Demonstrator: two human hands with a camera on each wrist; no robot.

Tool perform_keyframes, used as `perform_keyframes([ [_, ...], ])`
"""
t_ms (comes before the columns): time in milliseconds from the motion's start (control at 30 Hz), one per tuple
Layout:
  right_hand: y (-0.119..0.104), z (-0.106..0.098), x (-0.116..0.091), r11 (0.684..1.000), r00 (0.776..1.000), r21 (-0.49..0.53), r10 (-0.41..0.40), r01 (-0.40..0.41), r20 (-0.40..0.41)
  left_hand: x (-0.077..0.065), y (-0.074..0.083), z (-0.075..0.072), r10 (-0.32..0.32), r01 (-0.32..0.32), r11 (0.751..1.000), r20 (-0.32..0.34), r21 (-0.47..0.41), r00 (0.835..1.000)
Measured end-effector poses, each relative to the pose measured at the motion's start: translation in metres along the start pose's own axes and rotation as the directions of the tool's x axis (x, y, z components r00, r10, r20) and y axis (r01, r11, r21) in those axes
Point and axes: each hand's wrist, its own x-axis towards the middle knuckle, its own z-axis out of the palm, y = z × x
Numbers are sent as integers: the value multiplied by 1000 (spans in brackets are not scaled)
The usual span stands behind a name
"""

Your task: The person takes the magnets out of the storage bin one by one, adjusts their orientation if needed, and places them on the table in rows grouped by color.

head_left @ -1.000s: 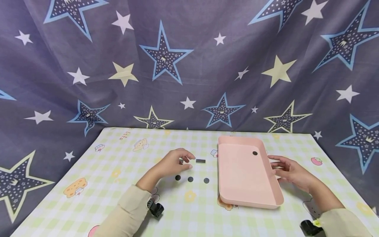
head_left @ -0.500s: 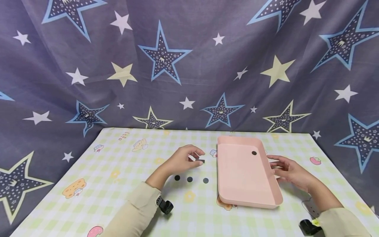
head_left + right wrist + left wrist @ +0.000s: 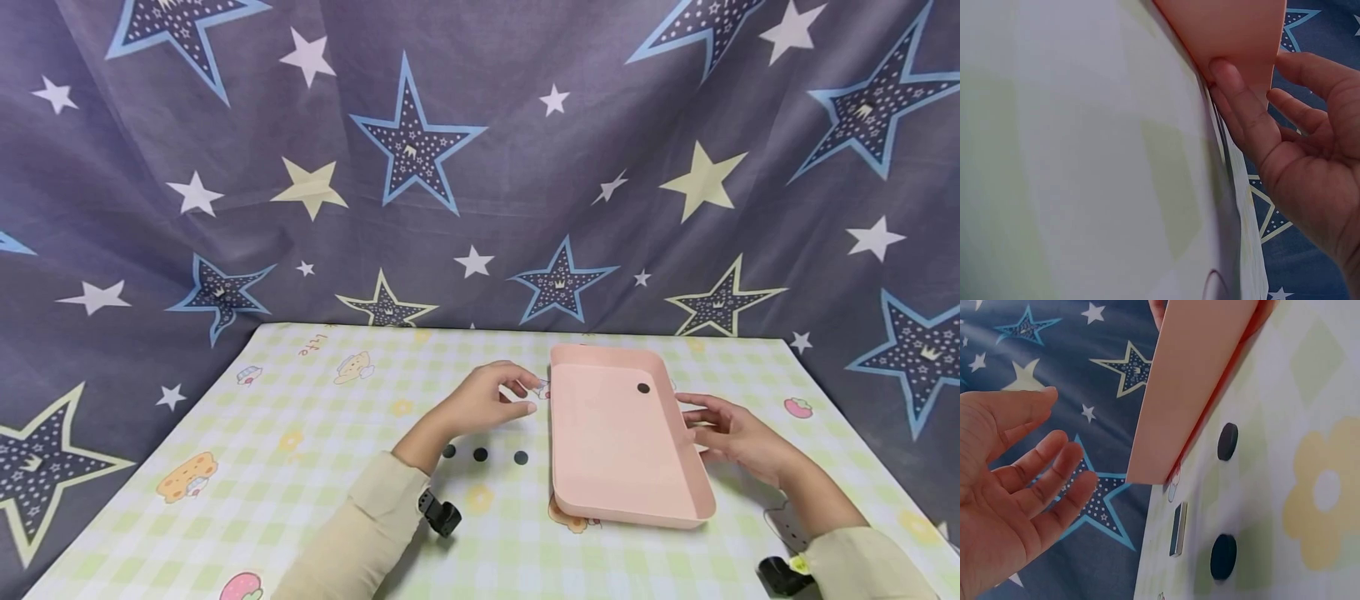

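My left hand hovers left of the pink tray, fingers loosely bent. In the left wrist view, that hand has nothing between thumb and fingers. A flat rectangular piece, dark on top with a pale side, lies on the cloth there; the head view has it hidden behind the hand. Nearer me are three black discs, among them a middle disc and a right-hand disc. Another black disc lies inside the tray near its far right. My right hand touches the tray's right outer wall with its fingertips.
A checked cloth with printed cartoon figures covers the table. Behind it hangs a dark curtain with stars. Each wrist wears a small black camera, such as the left wrist camera.
My left hand has moved right, towards the tray, passing over the flat rectangular pieces that showed earlier and now hiding them in the head view. The right hand and tray stay put.
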Motion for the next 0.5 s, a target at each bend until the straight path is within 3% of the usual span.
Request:
perform_keyframes([
  [500,1,0,0,1000,1000,6,3,-3,2,16,7,10,51,-52,998,-27,-21,998],
])
